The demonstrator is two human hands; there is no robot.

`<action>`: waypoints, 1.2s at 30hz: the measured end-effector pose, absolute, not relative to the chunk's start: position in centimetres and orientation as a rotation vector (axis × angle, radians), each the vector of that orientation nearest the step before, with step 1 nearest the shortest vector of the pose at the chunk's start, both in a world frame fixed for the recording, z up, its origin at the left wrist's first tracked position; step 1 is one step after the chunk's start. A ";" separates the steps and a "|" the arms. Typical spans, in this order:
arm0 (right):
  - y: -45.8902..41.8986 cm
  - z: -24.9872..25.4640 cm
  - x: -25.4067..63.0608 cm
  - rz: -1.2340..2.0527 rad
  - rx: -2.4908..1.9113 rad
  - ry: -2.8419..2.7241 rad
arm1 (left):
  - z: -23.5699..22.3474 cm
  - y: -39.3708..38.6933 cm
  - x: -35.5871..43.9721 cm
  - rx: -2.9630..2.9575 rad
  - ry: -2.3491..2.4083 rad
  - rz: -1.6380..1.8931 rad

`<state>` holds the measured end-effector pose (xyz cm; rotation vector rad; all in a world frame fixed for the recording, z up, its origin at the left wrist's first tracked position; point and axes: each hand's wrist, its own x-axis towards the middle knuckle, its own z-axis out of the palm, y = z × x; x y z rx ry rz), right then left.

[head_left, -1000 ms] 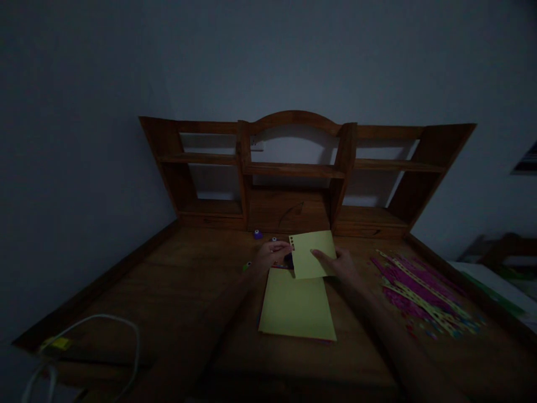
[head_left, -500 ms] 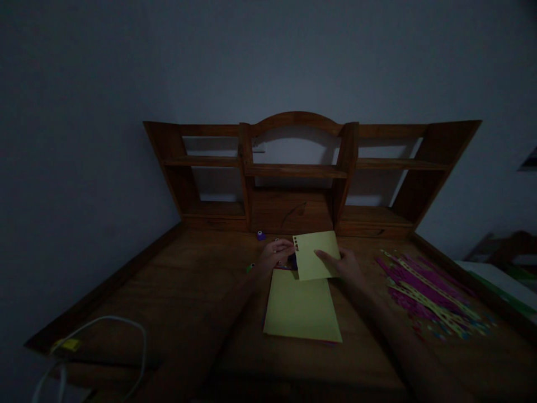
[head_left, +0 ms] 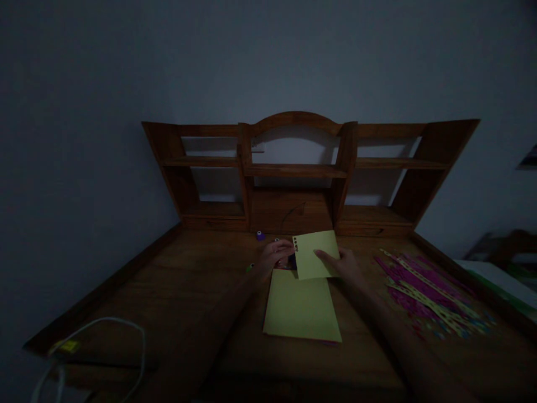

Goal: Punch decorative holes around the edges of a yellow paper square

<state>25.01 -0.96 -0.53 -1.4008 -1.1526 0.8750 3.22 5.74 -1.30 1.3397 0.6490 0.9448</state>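
My right hand [head_left: 344, 265] holds a yellow paper sheet [head_left: 315, 254] lifted off the wooden desk, thumb on top of it. A short row of punched holes runs down the sheet's left edge. My left hand [head_left: 273, 254] is closed over a small dark paper punch [head_left: 291, 261] set against that left edge; the punch is mostly hidden by my fingers. A stack of yellow paper [head_left: 300, 307] lies flat on the desk just in front of both hands.
A purple punch [head_left: 260, 235] and a green punch [head_left: 250, 267] sit on the desk left of my hands. Punched pink and yellow paper strips [head_left: 423, 291] are piled at the right. A wooden shelf unit [head_left: 293, 168] stands behind; a white cable [head_left: 104, 324] loops at left front.
Over the last second the view has shifted a little. Both hands stay at the sheet's left edge, where a few more holes show.
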 end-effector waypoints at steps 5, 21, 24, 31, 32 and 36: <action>-1.0 -0.4 25.1 0.868 -1.403 -1.166 | -1.8 6.0 3.3 1.338 0.643 0.960; -1.0 -0.8 24.7 0.892 -1.371 -1.211 | -1.6 5.9 3.6 1.410 0.817 0.990; -1.2 -0.3 24.7 0.856 -1.359 -1.225 | -1.8 6.0 3.7 1.347 0.824 1.060; -1.0 0.4 25.3 0.814 -1.399 -1.208 | -1.6 5.7 3.2 1.273 0.792 1.147; -0.9 0.3 25.5 0.813 -1.393 -1.202 | -1.6 5.6 3.2 1.278 0.785 1.126; -0.6 -0.3 26.2 0.758 -1.346 -1.149 | -1.6 5.3 3.6 1.316 0.777 1.038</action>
